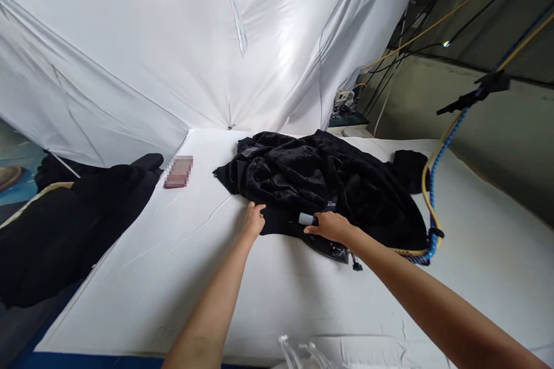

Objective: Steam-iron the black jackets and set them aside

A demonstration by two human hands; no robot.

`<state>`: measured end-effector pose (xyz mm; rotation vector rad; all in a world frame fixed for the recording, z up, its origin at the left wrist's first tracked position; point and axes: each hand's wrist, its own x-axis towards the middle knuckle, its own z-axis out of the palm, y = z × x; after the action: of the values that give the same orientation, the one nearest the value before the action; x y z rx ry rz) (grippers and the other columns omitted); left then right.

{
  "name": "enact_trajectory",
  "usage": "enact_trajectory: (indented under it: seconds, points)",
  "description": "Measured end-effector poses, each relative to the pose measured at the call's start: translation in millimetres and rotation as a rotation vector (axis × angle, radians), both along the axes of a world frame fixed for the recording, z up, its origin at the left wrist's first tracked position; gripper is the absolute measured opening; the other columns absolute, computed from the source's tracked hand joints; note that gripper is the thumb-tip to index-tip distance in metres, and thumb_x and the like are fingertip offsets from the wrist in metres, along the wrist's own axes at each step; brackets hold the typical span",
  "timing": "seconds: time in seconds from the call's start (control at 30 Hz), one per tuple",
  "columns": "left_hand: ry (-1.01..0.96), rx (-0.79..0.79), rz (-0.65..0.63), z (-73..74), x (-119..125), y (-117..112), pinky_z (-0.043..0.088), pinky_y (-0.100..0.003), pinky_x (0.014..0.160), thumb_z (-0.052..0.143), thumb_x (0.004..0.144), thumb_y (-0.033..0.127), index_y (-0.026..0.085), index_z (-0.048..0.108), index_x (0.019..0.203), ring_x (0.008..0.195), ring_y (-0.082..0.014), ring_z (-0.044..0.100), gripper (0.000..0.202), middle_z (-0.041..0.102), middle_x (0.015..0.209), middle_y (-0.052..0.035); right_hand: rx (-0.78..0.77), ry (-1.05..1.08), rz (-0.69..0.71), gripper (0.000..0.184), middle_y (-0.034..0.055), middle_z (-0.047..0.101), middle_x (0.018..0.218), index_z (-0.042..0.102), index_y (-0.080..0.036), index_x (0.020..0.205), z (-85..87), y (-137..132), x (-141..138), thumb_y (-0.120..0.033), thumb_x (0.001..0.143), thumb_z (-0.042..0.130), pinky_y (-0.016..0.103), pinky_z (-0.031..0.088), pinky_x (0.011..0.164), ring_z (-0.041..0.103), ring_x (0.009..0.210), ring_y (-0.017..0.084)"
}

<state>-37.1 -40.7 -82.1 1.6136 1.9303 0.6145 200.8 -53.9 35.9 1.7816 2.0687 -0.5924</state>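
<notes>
A black garment (285, 176) with a plush, furry inner side and a small lettered label lies bunched on the white-covered table. My left hand (254, 220) is at its near left edge, fingers closed on the flat black cloth. In my right hand (331, 226) is the handle of a steam iron (325, 249), its grey handle end sticking out past my fingers. The iron rests on the near edge of the garment, its dark soleplate partly over the cloth. A sleeve (411, 168) stretches out to the right.
A blue and yellow hose (437, 173) hangs down on the right and runs to the iron. Left of the garment lies a reddish, blurred object (179, 172). More black cloth (108, 213) is heaped beyond the left edge. White sheeting (277, 40) hangs behind the table (151, 288).
</notes>
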Motion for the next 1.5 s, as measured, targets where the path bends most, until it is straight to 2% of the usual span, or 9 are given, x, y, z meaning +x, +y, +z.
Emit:
enact_trajectory:
  seconds: [0.13,0.37,0.57,0.7,0.87,1.0,1.23,1.37,1.5]
  points:
    - [-0.054,-0.010,-0.012,0.3,-2.7,1.3,0.039,-0.021,0.093,0.052,0.072,0.003,0.021,0.064,0.104,0.098,-0.0126,0.053,0.038,0.051,0.104,-0.0048,-0.016,0.025,0.089,0.061,0.0081,0.064,0.094,0.061,-0.022,0.097,2.6,1.2,3.4,-0.072,0.064,0.047,0.035,0.043,0.072,0.059,0.091,0.028]
    - [-0.070,-0.036,0.033,-2.2,-2.4,4.0,0.039,-0.022,0.092,0.053,0.071,0.003,0.022,0.062,0.108,0.103,-0.0138,0.052,0.042,0.054,0.108,-0.0048,0.019,0.021,-0.072,0.067,0.0100,0.063,0.102,0.058,-0.022,0.107,1.0,10.0,-19.2,-0.073,0.066,0.043,0.034,0.044,0.071,0.058,0.094,0.028]
    - [-0.072,-0.067,0.080,4.2,-5.9,7.2,0.039,-0.021,0.092,0.049,0.069,-0.002,0.019,0.065,0.102,0.100,-0.0127,0.055,0.042,0.060,0.107,-0.0041,-0.004,0.042,0.056,0.059,0.0075,0.065,0.094,0.062,-0.023,0.094,0.9,10.4,-31.6,-0.071,0.063,0.049,0.033,0.044,0.070,0.059,0.089,0.026]
    - [-0.046,-0.077,0.094,8.2,-9.1,6.3,0.040,-0.024,0.090,0.048,0.069,-0.002,0.020,0.065,0.102,0.098,-0.0145,0.057,0.043,0.062,0.106,-0.0053,0.020,0.044,0.011,0.060,0.0073,0.065,0.093,0.061,-0.024,0.098,-1.1,7.2,-35.8,-0.072,0.066,0.045,0.033,0.044,0.070,0.060,0.087,0.025]
    - [0.060,-0.169,0.068,13.8,-15.0,8.5,0.041,-0.033,0.088,0.050,0.069,0.001,0.028,0.065,0.103,0.101,-0.0210,0.056,0.046,0.063,0.107,-0.0050,0.031,0.056,-0.004,0.065,0.0085,0.064,0.096,0.060,-0.024,0.100,-2.5,11.6,-58.8,-0.075,0.065,0.040,0.037,0.044,0.073,0.058,0.092,0.027]
    - [0.005,-0.243,0.017,23.0,-31.7,16.5,0.045,-0.027,0.078,0.053,0.067,0.003,0.027,0.068,0.096,0.090,-0.0181,0.060,0.041,0.068,0.096,-0.0026,0.029,0.073,0.024,0.066,0.0087,0.065,0.096,0.062,-0.024,0.097,-2.2,18.8,-82.7,-0.076,0.064,0.041,0.037,0.045,0.075,0.059,0.092,0.028]
    - [0.052,0.006,0.118,45.0,-57.3,17.3,0.043,-0.024,0.080,0.041,0.076,0.008,0.024,0.066,0.097,0.088,-0.0139,0.058,0.036,0.065,0.096,-0.0014,0.015,0.108,0.001,0.063,0.0073,0.065,0.099,0.063,-0.026,0.097,-2.2,16.0,-112.3,-0.075,0.063,0.044,0.034,0.046,0.074,0.059,0.094,0.026]
    - [0.054,0.064,0.102,45.3,-50.8,9.7,0.043,-0.022,0.076,0.041,0.076,0.007,0.023,0.066,0.093,0.082,-0.0124,0.057,0.035,0.064,0.089,-0.0013,-0.005,0.111,-0.044,0.064,0.0079,0.065,0.100,0.063,-0.026,0.098,-3.4,8.7,-107.1,-0.075,0.063,0.044,0.033,0.046,0.074,0.059,0.094,0.026]
    - [0.080,0.079,0.036,41.2,-33.8,4.7,0.043,-0.022,0.076,0.042,0.075,0.005,0.024,0.068,0.088,0.079,-0.0123,0.056,0.034,0.061,0.085,-0.0016,0.006,0.071,-0.146,0.065,0.0091,0.065,0.096,0.063,-0.023,0.096,-2.7,-0.4,-71.9,-0.075,0.064,0.042,0.035,0.046,0.072,0.060,0.091,0.027]
